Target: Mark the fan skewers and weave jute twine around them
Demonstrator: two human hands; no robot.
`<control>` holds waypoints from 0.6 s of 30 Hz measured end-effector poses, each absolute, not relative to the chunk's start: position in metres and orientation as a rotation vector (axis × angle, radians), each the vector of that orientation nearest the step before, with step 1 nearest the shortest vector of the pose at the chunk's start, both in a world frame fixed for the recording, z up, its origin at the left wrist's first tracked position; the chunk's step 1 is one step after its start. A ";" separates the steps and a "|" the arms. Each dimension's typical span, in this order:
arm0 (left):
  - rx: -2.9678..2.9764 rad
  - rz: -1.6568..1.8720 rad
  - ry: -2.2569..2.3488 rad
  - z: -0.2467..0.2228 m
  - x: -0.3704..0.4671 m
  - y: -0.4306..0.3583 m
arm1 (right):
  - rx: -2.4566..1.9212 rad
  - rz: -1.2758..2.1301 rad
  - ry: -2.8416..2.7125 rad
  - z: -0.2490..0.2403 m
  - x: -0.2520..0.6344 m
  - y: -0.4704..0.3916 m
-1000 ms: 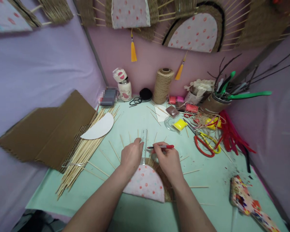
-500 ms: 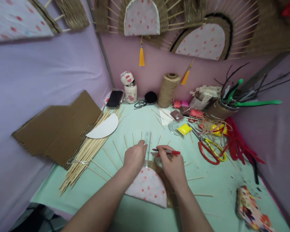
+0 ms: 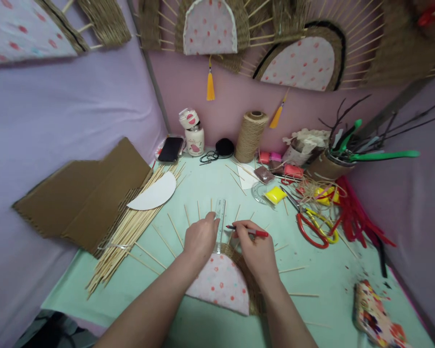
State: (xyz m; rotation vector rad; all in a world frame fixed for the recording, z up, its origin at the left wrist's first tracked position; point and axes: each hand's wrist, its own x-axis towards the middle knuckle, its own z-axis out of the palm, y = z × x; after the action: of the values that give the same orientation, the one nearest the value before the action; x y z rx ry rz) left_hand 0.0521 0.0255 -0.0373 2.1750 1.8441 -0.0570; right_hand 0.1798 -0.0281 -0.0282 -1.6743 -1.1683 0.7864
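Note:
My left hand (image 3: 200, 237) grips a clear ruler (image 3: 221, 217) that stands lengthwise over the sticks, its lower end on the twine rim (image 3: 253, 290) of a half-round piece. Pink-and-red dots mark the piece's white fabric (image 3: 223, 285). Thin wooden sticks (image 3: 175, 229) fan outward from the rim. In my right hand (image 3: 255, 249) is a red pen (image 3: 256, 232), held in a pinch with its dark tip pointing left, a little to the right of the ruler. My forearms hide part of the piece and some sticks.
Cardboard (image 3: 83, 193), a stick bundle (image 3: 130, 232) and a white half-disc (image 3: 154, 192) lie left. Behind are a twine spool (image 3: 252, 137) and a bottle (image 3: 195, 140). Scissors (image 3: 312, 231), a yellow packet (image 3: 275, 195), a can of tools (image 3: 324, 166) and a floral object (image 3: 377, 314) are right.
The whole view has shifted slightly. Both hands keep nearly the same places, still holding the ruler and the red pen.

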 end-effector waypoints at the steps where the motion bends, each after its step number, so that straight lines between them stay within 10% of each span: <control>1: 2.179 -0.049 1.845 -0.038 0.052 0.025 | -1.671 0.789 -1.168 -0.029 0.180 -0.028; 18: 2.162 -0.053 1.852 -0.037 0.052 0.025 | -1.677 0.767 -1.157 -0.030 0.181 -0.026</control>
State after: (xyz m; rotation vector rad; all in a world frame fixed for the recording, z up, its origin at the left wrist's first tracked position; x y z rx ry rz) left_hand 0.0516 0.0251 -0.0373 2.1621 1.8516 -0.0528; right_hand 0.1805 -0.0265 -0.0304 -1.6775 -1.1566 0.7673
